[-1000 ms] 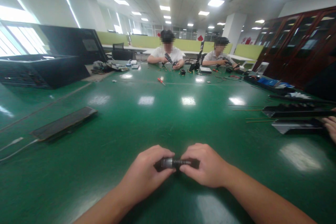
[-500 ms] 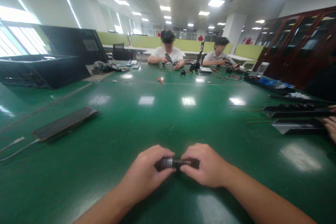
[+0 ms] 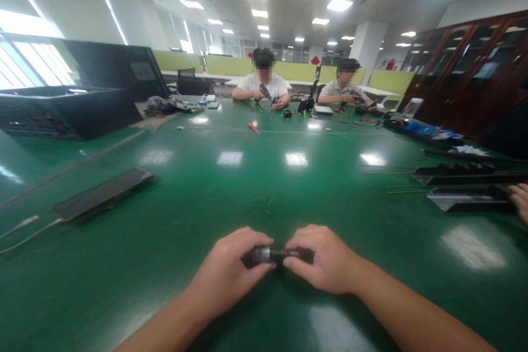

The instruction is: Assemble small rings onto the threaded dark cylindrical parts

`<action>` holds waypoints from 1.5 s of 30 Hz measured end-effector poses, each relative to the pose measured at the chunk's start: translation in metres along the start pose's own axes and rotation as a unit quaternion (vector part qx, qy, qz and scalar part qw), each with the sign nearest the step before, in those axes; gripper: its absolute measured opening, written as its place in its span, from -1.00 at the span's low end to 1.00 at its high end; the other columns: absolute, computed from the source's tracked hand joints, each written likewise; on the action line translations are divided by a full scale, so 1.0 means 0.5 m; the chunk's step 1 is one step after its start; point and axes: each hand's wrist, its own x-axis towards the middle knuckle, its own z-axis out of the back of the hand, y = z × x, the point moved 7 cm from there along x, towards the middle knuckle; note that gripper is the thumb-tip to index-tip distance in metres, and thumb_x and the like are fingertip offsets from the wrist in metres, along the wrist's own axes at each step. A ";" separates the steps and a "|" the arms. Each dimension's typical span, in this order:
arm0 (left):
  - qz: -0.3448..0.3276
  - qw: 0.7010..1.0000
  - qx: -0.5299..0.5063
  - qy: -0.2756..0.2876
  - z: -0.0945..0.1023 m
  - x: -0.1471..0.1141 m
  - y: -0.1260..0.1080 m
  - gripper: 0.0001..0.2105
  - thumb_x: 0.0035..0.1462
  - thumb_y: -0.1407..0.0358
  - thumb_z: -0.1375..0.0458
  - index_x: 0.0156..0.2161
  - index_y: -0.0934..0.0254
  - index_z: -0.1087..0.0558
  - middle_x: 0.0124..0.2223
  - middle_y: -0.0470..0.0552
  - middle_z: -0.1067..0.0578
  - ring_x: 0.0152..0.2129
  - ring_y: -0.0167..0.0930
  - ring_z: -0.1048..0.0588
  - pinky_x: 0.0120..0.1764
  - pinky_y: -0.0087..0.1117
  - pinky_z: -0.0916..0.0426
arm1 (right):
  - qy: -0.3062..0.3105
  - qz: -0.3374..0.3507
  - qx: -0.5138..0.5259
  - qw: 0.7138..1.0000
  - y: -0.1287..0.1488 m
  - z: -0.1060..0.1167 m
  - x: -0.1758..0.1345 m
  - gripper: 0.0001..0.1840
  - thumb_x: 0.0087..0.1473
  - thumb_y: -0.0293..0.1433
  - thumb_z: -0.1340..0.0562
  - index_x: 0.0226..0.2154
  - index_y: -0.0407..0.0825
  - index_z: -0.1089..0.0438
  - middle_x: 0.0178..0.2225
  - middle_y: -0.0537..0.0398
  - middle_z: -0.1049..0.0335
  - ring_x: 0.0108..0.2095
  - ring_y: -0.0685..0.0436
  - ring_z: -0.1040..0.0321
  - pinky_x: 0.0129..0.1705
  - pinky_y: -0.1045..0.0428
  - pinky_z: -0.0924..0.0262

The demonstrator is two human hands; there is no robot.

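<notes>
Low in the middle of the view, both hands hold a short, dark, cylinder-shaped object [image 3: 263,254] lying crosswise. Its left part is thicker with a grey section; the middle is narrower and ringed. I cannot tell its exact kind. My left hand [image 3: 235,261] is curled around the thick left end. My right hand [image 3: 324,258] pinches the narrower right end between thumb and fingers. Both ends are partly hidden by the fingers. Under the hands is the green tabletop [image 3: 198,198].
A dark flat bar [image 3: 103,195] with a white cable [image 3: 31,242] lies left. An orange screwdriver [image 3: 253,128] lies farther off. At right are black metal channels [image 3: 462,198], thin rods and another person's hand [image 3: 520,198]. A black case [image 3: 61,115] stands far left. Two people sit opposite.
My hands and the dark cylinder stay almost in the same place. At the right edge, the other person's hand has shifted slightly.
</notes>
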 end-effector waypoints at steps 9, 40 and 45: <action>-0.020 0.999 0.012 -0.021 0.011 0.002 0.000 -0.80 0.10 0.35 -0.33 -0.14 0.10 -0.53 -0.23 -0.16 -0.59 -0.30 -0.49 -0.55 -0.20 -0.49 -0.41 | 0.006 -0.012 0.011 1.000 0.001 0.005 0.004 -0.79 0.23 -0.29 -0.23 -0.33 -0.05 -0.51 -0.44 0.11 -0.47 -0.42 -0.06 -0.35 -0.29 0.05 -0.12; -0.037 0.998 0.032 -0.044 0.024 0.004 -0.005 -0.79 0.08 0.34 -0.34 -0.15 0.12 -0.55 -0.22 -0.13 -0.61 -0.29 -0.46 -0.58 -0.20 -0.49 -0.45 | -0.001 -0.023 0.008 1.000 -0.003 0.009 0.005 -0.81 0.22 -0.30 -0.25 -0.35 -0.05 -0.50 -0.45 0.12 -0.46 -0.43 -0.05 -0.34 -0.30 0.05 -0.10; -0.035 0.998 0.033 -0.046 0.025 0.003 -0.002 -0.79 0.08 0.35 -0.34 -0.14 0.12 -0.54 -0.22 -0.14 -0.61 -0.30 -0.48 -0.57 -0.20 -0.50 -0.45 | -0.004 -0.026 0.009 1.000 -0.003 0.011 0.004 -0.81 0.22 -0.30 -0.25 -0.36 -0.05 -0.50 -0.46 0.12 -0.46 -0.43 -0.05 -0.33 -0.31 0.05 -0.11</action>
